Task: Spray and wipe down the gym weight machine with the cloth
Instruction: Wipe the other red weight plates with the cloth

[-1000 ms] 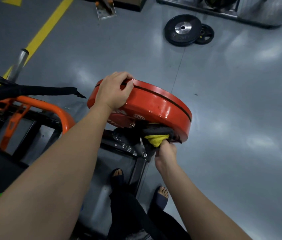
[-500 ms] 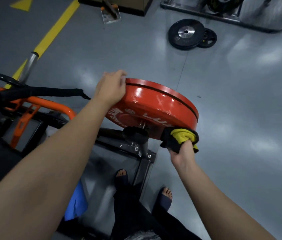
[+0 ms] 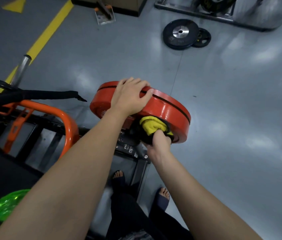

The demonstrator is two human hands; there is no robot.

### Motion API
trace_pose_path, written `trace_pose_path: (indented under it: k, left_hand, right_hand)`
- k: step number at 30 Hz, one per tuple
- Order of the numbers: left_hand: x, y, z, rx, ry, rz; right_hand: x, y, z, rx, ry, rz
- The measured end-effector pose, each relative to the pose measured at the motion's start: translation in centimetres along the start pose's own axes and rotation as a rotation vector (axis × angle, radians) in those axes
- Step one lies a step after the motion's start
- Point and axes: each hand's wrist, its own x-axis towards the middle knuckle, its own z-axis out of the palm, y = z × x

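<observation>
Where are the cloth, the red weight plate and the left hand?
cloth point(image 3: 154, 126): head view, on its yellow fold.
red weight plate point(image 3: 169, 110): head view, on its glossy outer rim.
left hand point(image 3: 129, 98): head view, on the back of the hand.

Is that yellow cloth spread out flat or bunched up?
Bunched up: the cloth sits wadded in the right hand, pressed against the red plate.
</observation>
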Motion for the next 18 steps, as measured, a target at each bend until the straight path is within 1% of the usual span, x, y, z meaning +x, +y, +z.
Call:
trace_pose_path:
  k: [6,10,13,16,18]
  left_hand:
    - [0.0,-0.8,-0.1,-0.046,-0.002,-0.012]
    - [-0.2,-1.9,-0.4,-0.110,-0.012,-0.062]
    - [-0.3,-2.6,-1.2,-0.158,-0.001,-0.080]
    - [-0.3,-5.0,-0.9,-0.245,0.009,-0.127]
    - [-0.3,-6.8,-0.5,-0.325,0.009,-0.182]
  right_hand:
    - [2.4,-0.6,-1.7,-0.013,0.192,-0.006]
    - [3.3,-0.9,-2.3,-0.007,0.263,0.002]
    - [2.8,-1.0,-1.5,-0.014,0.272,-0.002]
    - [2.0,-0.7,-0.7,-0.122,0.240,-0.036]
    - [1.7,-0.5,-0.5,-0.211,0.216,-0.091]
